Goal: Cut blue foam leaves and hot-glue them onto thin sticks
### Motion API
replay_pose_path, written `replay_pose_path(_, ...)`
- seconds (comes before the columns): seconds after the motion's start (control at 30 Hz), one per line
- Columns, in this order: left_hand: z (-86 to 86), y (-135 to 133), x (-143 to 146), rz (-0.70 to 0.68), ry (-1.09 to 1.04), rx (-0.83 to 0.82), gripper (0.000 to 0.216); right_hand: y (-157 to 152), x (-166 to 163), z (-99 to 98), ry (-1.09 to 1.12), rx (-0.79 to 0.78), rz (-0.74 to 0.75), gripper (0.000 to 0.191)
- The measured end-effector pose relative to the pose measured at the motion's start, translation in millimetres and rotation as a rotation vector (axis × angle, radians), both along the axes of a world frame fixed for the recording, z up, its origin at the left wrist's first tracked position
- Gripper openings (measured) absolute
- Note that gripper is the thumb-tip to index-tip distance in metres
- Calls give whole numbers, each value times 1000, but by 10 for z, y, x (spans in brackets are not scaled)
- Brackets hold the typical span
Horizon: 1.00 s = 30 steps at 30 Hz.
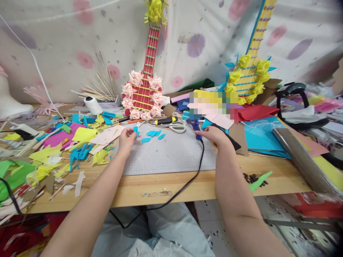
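My left hand [128, 140] pinches a small piece of blue paper [136, 131] above the left part of the grey cutting mat [166, 160]. Just right of it, several blue petal-shaped paper pieces [152, 134] lie on the mat. My right hand [213, 135] has its fingertips closed on the handle of a blue glue gun [198, 132] at the mat's right side; its other fingers are partly hidden. A black cord [197, 171] runs from the gun over the table's front edge. Scissors [177, 126] and a yellow-black utility knife [166, 120] lie behind the petals.
A red paper guitar [148, 64] with pink flowers and a yellow one [248, 78] lean at the back. Paper scraps [85, 134] crowd the left, with a white thread spool [92, 105] behind. Blue sheets [264, 139] and a wrapped roll [297, 160] lie right.
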<state>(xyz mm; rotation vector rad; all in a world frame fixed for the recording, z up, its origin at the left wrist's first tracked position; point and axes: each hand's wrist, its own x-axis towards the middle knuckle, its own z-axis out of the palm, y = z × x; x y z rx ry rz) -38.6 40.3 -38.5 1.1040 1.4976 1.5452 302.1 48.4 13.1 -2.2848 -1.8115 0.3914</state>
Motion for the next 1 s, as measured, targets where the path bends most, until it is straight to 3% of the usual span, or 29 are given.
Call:
replay_pose_path(0.13,-69,-58,129,-57,30,85,20,-66,-314,73,91,8,173,42)
replay_pose_path(0.2,-106,-71,182,-96,58,132,21,-72,-598,65,297,95,343,37)
replay_pose_path(0.27,-141,-85,232,-131,70,165,23,-48,-925,6,586,81,497,30)
replay_pose_path(0.33,-173,-105,268,-159,81,185,27,-7,-1235,-84,762,70,552,27)
replay_pose_path(0.43,-211,-140,275,-188,81,196,30,56,-1565,-215,805,119,667,39)
replay_pose_path(0.5,-223,-158,254,-205,67,193,32,92,-1679,-279,806,138,708,27)
replay_pose_path(0.6,-217,-176,220,-232,52,178,39,132,-1740,-347,850,150,627,12)
replay_pose_path(0.8,-162,-205,240,-266,-9,76,49,124,-1756,-431,1116,57,426,16)
replay_pose_path(1.0,-96,-211,200,-228,-109,56,47,111,-1774,-408,1256,84,370,16)
